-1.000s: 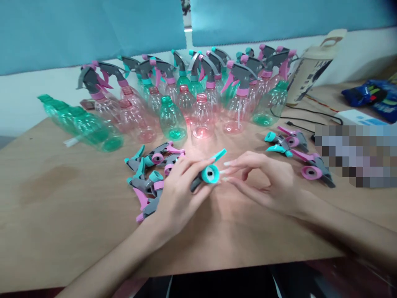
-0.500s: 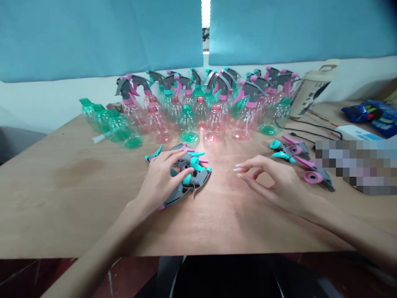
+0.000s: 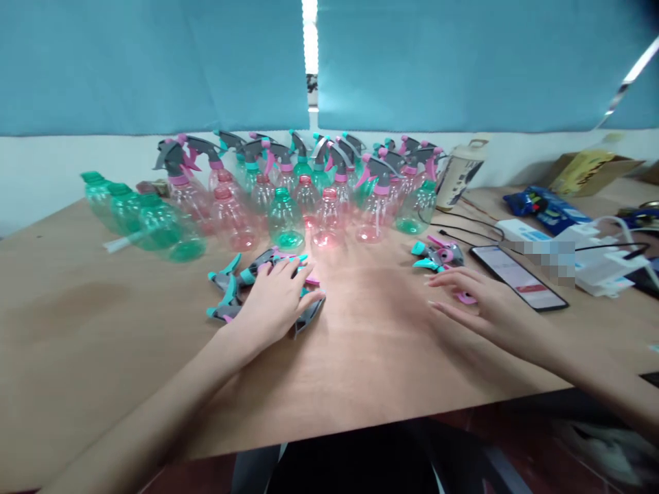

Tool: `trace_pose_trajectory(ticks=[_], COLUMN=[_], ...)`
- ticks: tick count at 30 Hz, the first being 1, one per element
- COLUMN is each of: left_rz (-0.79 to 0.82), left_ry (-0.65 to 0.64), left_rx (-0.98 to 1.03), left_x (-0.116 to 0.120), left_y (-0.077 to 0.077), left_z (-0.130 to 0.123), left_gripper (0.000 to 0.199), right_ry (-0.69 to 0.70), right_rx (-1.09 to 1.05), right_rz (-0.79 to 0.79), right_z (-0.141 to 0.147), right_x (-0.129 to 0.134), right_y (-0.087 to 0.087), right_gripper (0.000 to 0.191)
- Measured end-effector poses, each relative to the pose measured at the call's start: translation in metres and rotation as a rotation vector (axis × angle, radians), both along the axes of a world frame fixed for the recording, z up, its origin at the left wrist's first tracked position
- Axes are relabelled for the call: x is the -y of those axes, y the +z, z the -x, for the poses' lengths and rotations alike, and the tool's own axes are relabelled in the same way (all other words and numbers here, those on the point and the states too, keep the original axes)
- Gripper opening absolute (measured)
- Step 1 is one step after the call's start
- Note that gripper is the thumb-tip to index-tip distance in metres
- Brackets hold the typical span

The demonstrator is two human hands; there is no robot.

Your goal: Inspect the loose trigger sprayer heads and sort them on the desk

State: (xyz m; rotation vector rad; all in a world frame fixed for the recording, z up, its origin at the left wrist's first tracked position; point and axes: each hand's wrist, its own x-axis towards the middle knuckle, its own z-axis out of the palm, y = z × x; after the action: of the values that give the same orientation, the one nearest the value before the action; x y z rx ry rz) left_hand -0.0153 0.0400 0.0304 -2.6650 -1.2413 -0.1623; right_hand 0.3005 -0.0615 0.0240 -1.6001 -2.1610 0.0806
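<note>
My left hand [image 3: 275, 298] lies over a loose pile of trigger spray heads [image 3: 225, 295], grey with turquoise and pink parts. Its fingers are stretched out, and they hide the middle of the pile. My right hand [image 3: 489, 305] hovers beside a smaller group of spray heads [image 3: 437, 255] on the right, thumb and fingers apart, nothing held. One pink-collared spray head [image 3: 466, 298] shows partly behind its fingers. Beyond both hands stand clear pink and green bottles, some open-necked, like this green bottle [image 3: 287, 223] and pink bottle [image 3: 328, 219], others fitted with spray heads.
On the right of the wooden table [image 3: 355, 370] lie a phone [image 3: 519, 278], a white power strip [image 3: 592, 261] with cables and a blue packet [image 3: 546, 207]. A tall cream container [image 3: 460, 175] and a cardboard box [image 3: 581, 175] stand at the back. Green bottles [image 3: 154, 223] cluster left.
The view has turned to the right. My right hand has moved right, over the spray heads there, and its fingers have spread. My left hand has shifted slightly across the pile.
</note>
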Motion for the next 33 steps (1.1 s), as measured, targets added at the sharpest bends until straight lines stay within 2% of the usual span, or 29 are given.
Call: trace_pose_trajectory(ticks=[4,7,12,15,18,20,23,26,28,33], left_rz=[-0.017,0.038,0.326,0.335,0.336,0.342,0.375,0.397,0.390,0.379], left_ry=[-0.057,-0.153,-0.319,-0.340,-0.422,-0.465,-0.510,-0.498,-0.441,-0.343], left_rx=[-0.013,0.013,0.171,0.249,0.294,0.296,0.272,0.253,0.254,0.238], left_x=[0.002,-0.001,-0.024,-0.042,-0.058,-0.068,-0.077,-0.078,-0.071,-0.038], left_y=[0.013,0.018,0.004,-0.009,-0.017,-0.019,-0.019,-0.019,-0.019,-0.016], left_z=[-0.021,-0.051,-0.124,-0.169,-0.201,-0.213,-0.216,-0.201,-0.185,-0.137], left_gripper=[0.049,0.051,0.049,0.056,0.041,0.037,0.035,0.034,0.042,0.044], right_ry=[-0.091,-0.154,-0.242,-0.235,-0.185,-0.150,-0.084,-0.030,-0.007,0.033], right_rx=[0.076,0.122,0.048,-0.021,-0.029,-0.036,-0.076,-0.116,-0.153,-0.213], right_rz=[0.037,-0.005,-0.010,0.033,0.063,0.065,0.064,0.042,0.017,-0.021], right_z=[-0.039,-0.057,-0.064,-0.066,-0.065,-0.062,-0.052,-0.039,-0.031,-0.012], right_x=[-0.007,-0.020,-0.056,-0.071,-0.072,-0.067,-0.057,-0.051,-0.050,-0.055], right_y=[-0.015,-0.028,-0.044,-0.047,-0.045,-0.042,-0.039,-0.038,-0.039,-0.043], right_gripper=[0.047,0.067,0.087,0.078,0.066,0.061,0.055,0.048,0.043,0.033])
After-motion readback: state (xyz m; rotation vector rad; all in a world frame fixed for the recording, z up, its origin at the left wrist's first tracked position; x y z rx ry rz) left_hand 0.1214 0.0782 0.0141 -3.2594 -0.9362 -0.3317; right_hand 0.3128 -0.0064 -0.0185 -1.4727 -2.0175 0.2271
